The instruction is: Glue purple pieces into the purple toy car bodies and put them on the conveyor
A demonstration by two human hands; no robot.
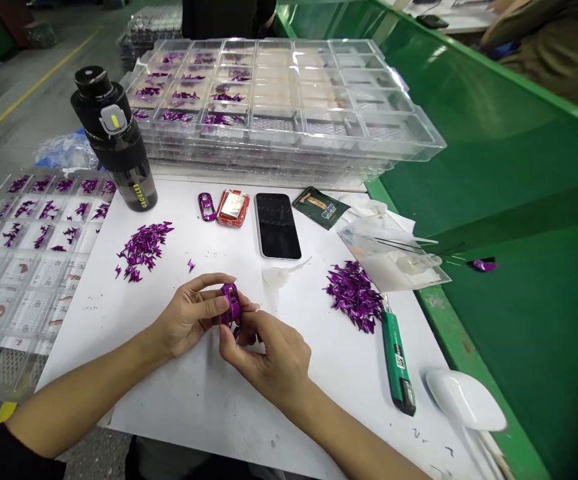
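Observation:
My left hand (189, 317) and my right hand (263, 353) meet above the white work board (119, 380), both gripping a shiny purple oval frame (231, 305). Its far side is partly hidden by my fingers. Loose purple metallic slivers lie in a pile (143, 250) left of my hands and in a second pile (353, 297) to their right. Beyond my fingertips, a similar purple frame (207, 207) lies beside a red-edged piece (232, 207) and a black-screened smartphone (277, 226). A small white plastic scrap (275, 277) lies close to my right hand.
Stacked clear compartment trays (279, 100) stand behind the board, and a black bottle (116, 140) stands at its back left. To the right are a green-handled cutter (397, 363), a white oval object (463, 400), and a plastic sheet with tweezers (393, 257). A co-worker's sleeve (543, 53) shows beyond a green bench (519, 167).

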